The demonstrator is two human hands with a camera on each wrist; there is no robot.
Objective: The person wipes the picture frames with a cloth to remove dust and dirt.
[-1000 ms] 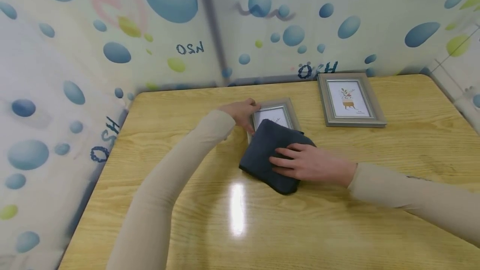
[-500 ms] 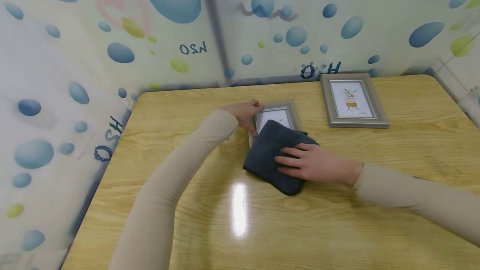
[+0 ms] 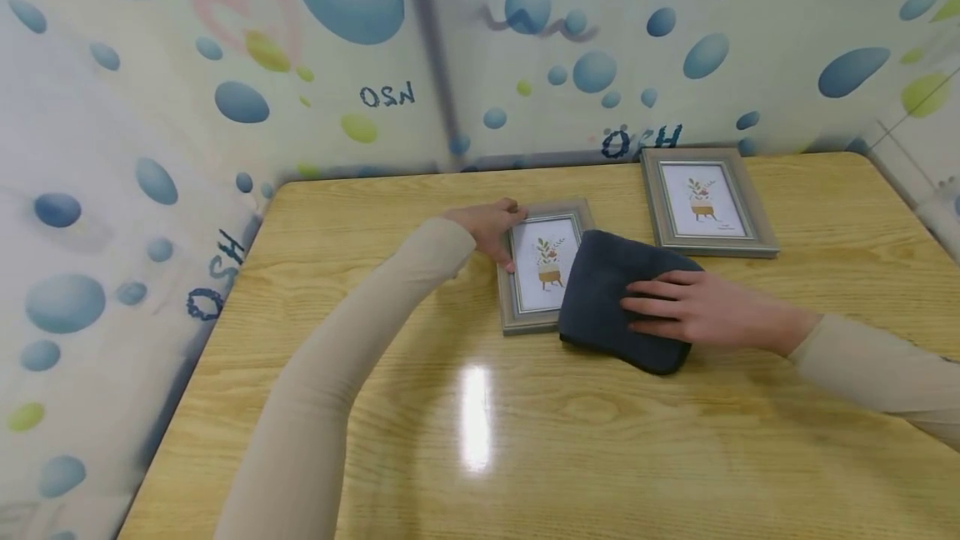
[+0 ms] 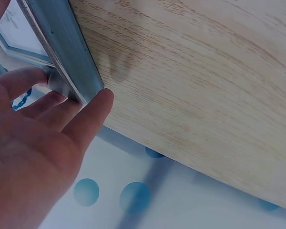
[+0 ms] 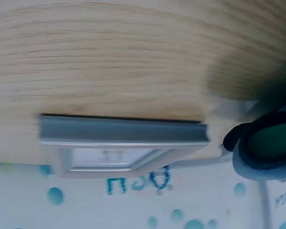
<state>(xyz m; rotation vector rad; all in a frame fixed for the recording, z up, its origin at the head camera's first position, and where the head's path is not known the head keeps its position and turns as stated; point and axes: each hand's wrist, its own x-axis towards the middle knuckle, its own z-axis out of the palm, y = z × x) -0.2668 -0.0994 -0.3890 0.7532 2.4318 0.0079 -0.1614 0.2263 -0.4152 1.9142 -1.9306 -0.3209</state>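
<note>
In the head view, a grey-brown picture frame (image 3: pixel 517 322) lies on the wooden table, its plant print showing. My left hand (image 3: pixel 486 227) holds its left side near the upper corner. In the left wrist view, the left hand's fingers (image 4: pixel 96 109) touch the frame's outer edge (image 4: pixel 66 40). A dark blue-grey folded cloth (image 3: pixel 596 290) overlaps the frame's right side. My right hand (image 3: pixel 693 307) grips the cloth, its fingers lying over the top and its thumb hidden. The cloth (image 5: pixel 260 164) appears at the right of the right wrist view.
A second picture frame (image 3: pixel 753 244) with a similar print lies farther back to the right, close behind the right hand. The table (image 3: pixel 600 457) meets a patterned wall (image 3: pixel 465 48) along its back edge. Another wall (image 3: pixel 97 232) stands on the left.
The right hand has slid right with the cloth, uncovering the plant print and the near-left corner of the frame. The left hand has stayed at the frame's left side.
</note>
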